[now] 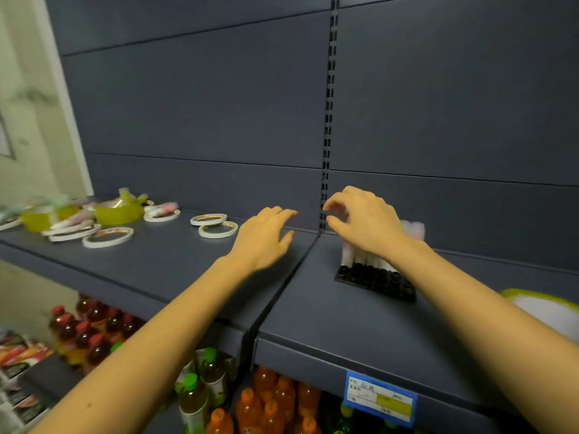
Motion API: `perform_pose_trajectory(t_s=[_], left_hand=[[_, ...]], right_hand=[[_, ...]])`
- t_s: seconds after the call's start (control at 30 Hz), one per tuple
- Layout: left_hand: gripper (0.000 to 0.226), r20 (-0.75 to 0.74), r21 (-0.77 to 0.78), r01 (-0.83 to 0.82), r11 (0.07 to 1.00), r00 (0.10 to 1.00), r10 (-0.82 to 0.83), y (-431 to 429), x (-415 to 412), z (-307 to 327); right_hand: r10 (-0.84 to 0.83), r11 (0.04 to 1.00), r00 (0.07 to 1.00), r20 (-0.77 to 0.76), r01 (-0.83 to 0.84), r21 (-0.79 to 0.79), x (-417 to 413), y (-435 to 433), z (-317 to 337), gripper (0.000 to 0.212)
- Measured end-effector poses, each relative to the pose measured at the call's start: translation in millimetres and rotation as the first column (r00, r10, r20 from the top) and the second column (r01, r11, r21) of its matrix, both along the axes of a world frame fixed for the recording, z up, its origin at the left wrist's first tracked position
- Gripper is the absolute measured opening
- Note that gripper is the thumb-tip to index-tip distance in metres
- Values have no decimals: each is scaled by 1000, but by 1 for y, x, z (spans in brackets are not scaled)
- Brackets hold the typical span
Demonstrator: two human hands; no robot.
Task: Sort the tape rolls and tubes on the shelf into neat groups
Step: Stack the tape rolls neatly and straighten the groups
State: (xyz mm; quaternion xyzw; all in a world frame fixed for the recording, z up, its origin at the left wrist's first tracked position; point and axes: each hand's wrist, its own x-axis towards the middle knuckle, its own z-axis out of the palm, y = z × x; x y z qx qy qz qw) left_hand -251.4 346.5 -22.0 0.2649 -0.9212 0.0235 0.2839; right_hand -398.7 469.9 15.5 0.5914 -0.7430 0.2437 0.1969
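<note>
While the black rack (376, 283) sits well back from the shelf (188, 270) front edge, bare shelf runs left of it past the seam. Right hand (363, 223) is over the rack's upright tubes (415, 230), fingers loosely curled, gripping nothing. Left hand (263, 239) is just left of the rack, fingers straight, empty. White tape rolls (216, 225) lie further left, yellow-green rolls (117, 211) beyond. Bottles (275, 399) stand below the rack's level.

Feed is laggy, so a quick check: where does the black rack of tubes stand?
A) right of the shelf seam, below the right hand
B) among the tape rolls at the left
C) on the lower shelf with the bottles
A: the black rack with its tubes stands right of the seam, under the right hand.
</note>
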Motion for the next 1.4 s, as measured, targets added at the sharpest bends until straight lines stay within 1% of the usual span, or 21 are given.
perform_pose_trajectory(t_s=[0.07, 0.17, 0.3, 0.4, 0.5, 0.67, 0.8, 0.93, 1.1, 1.2, 1.27, 1.33, 1.4], left_hand=[[32, -51, 11, -104, 995, 993, 104, -12, 30, -2], [24, -105, 45, -232, 972, 966, 235, -29, 78, -4], [20, -84, 72, -343, 937, 934, 348, -56, 139, -7], [21, -63, 115, -362, 925, 927, 370, -80, 176, -11], [21, -37, 126, -365, 922, 927, 372, -107, 203, -14], [21, -33, 143, -305, 942, 949, 312, -150, 230, -18], [21, -57, 156, -236, 959, 967, 248, -177, 235, -20], [21, -58, 167, -189, 968, 978, 201, -198, 227, -19], [25, -52, 168, -154, 974, 985, 165, -228, 198, -11], [32, 0, 148, -187, 971, 982, 189, -250, 172, -4], [35, 30, 171, -218, 961, 976, 216, -264, 154, -1], [38, 114, 178, -244, 953, 967, 227, -278, 134, 0], [43, 234, 173, -278, 945, 943, 234, -291, 113, 0]], right_hand=[[47, 998, 999, 5, -47, 29, 13, -15, -3, 23], [89, 993, 996, 16, -90, 75, 36, -41, -6, 22], [116, 979, 993, 37, -120, 162, 74, -82, -12, 22], [103, 969, 993, 52, -112, 220, 101, -114, -21, 22], [49, 962, 996, 77, -68, 265, 124, -144, -26, 22], [-75, 959, 989, 125, 37, 283, 152, -184, -34, 24], [-181, 946, 970, 161, 127, 299, 164, -206, -35, 28], [-299, 929, 930, 215, 232, 290, 161, -221, -34, 27], [-394, 885, 901, 182, 318, 340, 140, -239, -33, 30], [-423, 870, 889, 174, 344, 354, 123, -251, -31, 28], [-430, 860, 886, 173, 343, 378, 112, -260, -29, 26], [-434, 848, 886, 160, 342, 404, 105, -266, -29, 27], [-437, 837, 890, 131, 349, 421, 99, -271, -30, 28]])
